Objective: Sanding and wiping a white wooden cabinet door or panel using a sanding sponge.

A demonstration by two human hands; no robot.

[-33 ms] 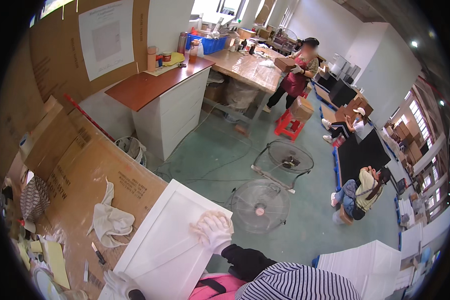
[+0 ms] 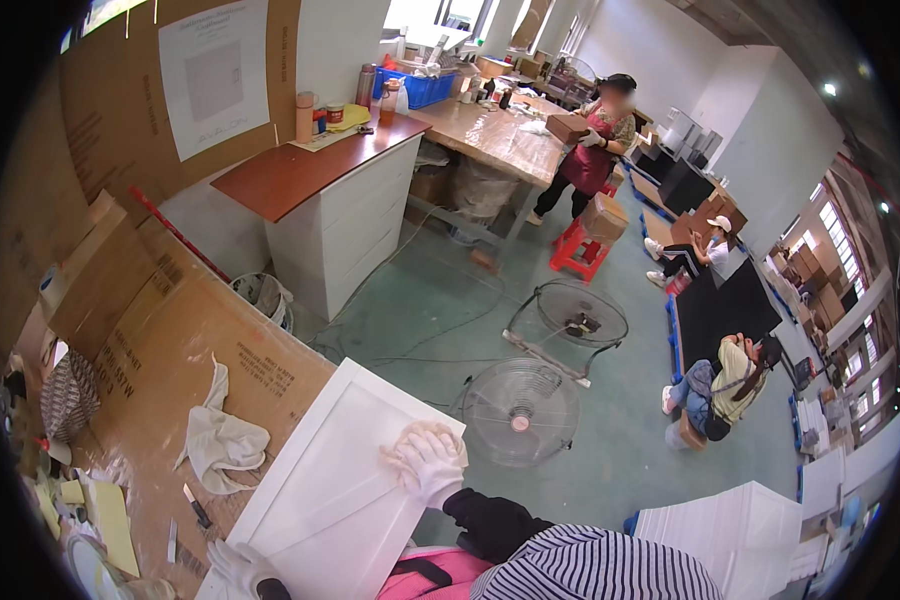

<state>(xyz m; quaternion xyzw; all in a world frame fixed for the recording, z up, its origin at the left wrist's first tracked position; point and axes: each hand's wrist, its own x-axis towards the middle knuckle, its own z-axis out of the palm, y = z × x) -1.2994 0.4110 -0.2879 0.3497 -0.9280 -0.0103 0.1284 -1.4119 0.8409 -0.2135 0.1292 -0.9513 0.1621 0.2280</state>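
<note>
A white framed panel [image 2: 320,500] lies tilted across the front of the cardboard-covered bench, jutting past its right edge. My right hand [image 2: 437,475], in a white glove, presses a crumpled beige cloth [image 2: 398,458] onto the panel near its far right corner. At the panel's lower left edge rests my left hand [image 2: 238,570], also gloved in white, with its fingers stretched out and apart. A loose white cloth [image 2: 225,440] lies on the cardboard left of the panel. Close to my left hand are a dark-handled marker-like tool [image 2: 198,508] and a thin flat strip [image 2: 172,542].
Two floor fans [image 2: 520,415] stand beyond the panel, with cables on the green floor. Stacked white panels [image 2: 725,530] are at the lower right. A drawer cabinet [image 2: 345,220] stands behind the bench. One person [image 2: 600,140] stands holding a brown box; two others sit at right.
</note>
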